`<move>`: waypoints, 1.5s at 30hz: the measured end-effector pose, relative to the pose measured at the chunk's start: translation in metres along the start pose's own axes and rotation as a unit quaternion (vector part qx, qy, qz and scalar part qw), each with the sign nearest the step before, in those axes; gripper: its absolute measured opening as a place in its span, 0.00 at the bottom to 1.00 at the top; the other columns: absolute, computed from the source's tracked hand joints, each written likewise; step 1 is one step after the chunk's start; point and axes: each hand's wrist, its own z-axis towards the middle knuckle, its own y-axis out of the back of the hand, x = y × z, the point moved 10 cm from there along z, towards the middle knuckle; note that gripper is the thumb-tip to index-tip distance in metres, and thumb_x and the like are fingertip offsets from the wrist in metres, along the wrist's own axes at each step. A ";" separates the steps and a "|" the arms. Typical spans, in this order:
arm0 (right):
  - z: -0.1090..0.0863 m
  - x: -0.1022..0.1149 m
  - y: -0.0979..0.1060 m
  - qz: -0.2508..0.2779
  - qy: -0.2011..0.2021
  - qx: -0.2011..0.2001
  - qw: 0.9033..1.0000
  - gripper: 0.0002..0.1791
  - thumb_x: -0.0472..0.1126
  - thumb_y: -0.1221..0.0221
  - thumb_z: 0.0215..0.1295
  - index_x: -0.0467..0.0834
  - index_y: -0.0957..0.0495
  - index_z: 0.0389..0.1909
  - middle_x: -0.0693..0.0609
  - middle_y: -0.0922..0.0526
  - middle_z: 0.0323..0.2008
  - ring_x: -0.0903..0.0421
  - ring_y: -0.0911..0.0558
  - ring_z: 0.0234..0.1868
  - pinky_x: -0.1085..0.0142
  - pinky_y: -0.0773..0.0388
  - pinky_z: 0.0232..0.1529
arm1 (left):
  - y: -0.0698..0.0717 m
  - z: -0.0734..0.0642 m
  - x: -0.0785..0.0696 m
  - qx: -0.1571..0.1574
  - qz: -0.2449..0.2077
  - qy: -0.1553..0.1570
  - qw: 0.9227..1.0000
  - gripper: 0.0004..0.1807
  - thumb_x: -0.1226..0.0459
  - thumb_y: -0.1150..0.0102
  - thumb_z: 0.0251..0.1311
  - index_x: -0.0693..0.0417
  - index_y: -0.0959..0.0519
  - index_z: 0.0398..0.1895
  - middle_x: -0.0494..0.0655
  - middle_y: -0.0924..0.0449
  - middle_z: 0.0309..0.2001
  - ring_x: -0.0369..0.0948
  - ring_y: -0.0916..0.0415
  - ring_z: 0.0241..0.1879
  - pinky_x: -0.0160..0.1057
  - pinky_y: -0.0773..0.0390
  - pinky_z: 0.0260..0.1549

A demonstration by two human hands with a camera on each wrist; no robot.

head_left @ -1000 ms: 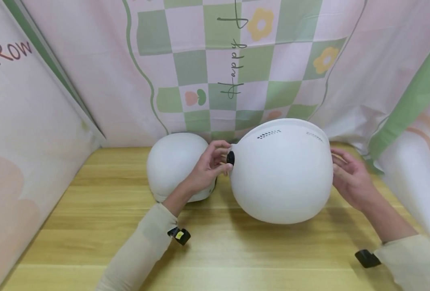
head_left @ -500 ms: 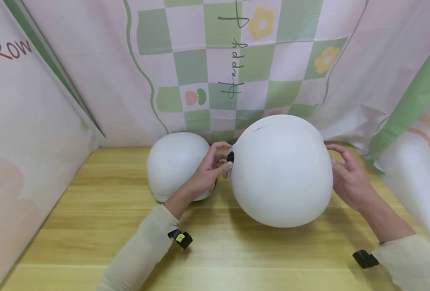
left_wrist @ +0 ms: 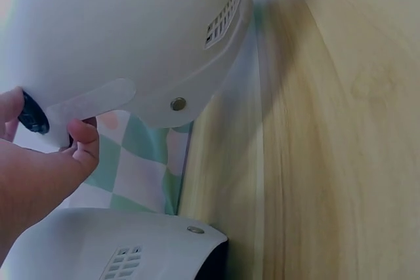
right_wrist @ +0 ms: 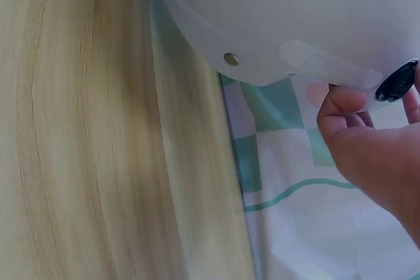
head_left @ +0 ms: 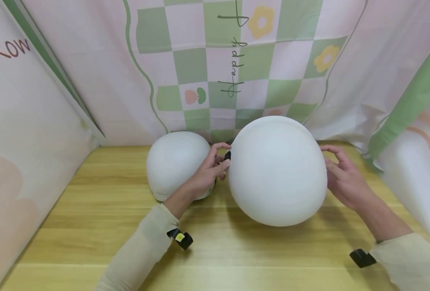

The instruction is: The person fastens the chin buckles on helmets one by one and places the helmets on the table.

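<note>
A large white helmet (head_left: 277, 173) is in the middle of the head view, its smooth crown turned toward me. On its left side my left hand (head_left: 204, 171) pinches the edge by a round black knob (left_wrist: 33, 115). Opposite, the fingers and thumb of my right hand (head_left: 347, 180) pinch the side by a matching black knob (right_wrist: 396, 82). Both wrist views show a strip-like arm, a metal rivet and a vent grille on the shell. Hidden from me is the helmet's inside. A second, smaller-looking white helmet (head_left: 176, 163) sits on the table behind my left hand.
Under everything is a wood-grain table (head_left: 215, 250). A printed curtain (head_left: 222, 64) with green checks hangs right behind the helmets, and more cloth closes off the left and right sides. A small black device (head_left: 363, 258) is on my right sleeve.
The large helmet has tipped, so its vents, seen on top earlier, are out of sight in the head view. It has shifted slightly left, and my right hand moved left with it.
</note>
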 end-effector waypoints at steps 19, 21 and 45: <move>-0.003 0.006 -0.013 0.028 0.020 0.096 0.995 0.29 0.22 0.64 0.78 0.42 0.35 0.74 0.47 0.31 0.69 0.53 0.21 0.62 0.61 0.20 0.59 | 0.008 0.003 0.008 -0.064 -0.067 0.013 0.996 0.16 0.65 0.55 0.82 0.49 0.35 0.68 0.46 0.24 0.35 0.39 0.28 0.31 0.36 0.31 0.30; -0.003 0.004 -0.012 0.027 0.013 0.088 0.996 0.29 0.23 0.63 0.79 0.43 0.33 0.74 0.48 0.27 0.67 0.54 0.20 0.60 0.62 0.19 0.58 | 0.010 0.004 0.011 -0.074 -0.068 0.019 0.995 0.16 0.65 0.54 0.81 0.49 0.34 0.67 0.46 0.24 0.36 0.39 0.26 0.31 0.36 0.30 0.29; -0.004 -0.020 0.008 0.042 -0.046 0.060 0.996 0.26 0.29 0.64 0.82 0.48 0.32 0.73 0.51 0.17 0.55 0.55 0.16 0.52 0.63 0.18 0.54 | -0.003 0.002 0.025 -0.032 -0.049 0.077 0.995 0.35 0.63 0.37 0.66 0.52 0.40 0.74 0.66 0.35 0.68 0.47 0.25 0.49 0.39 0.24 0.40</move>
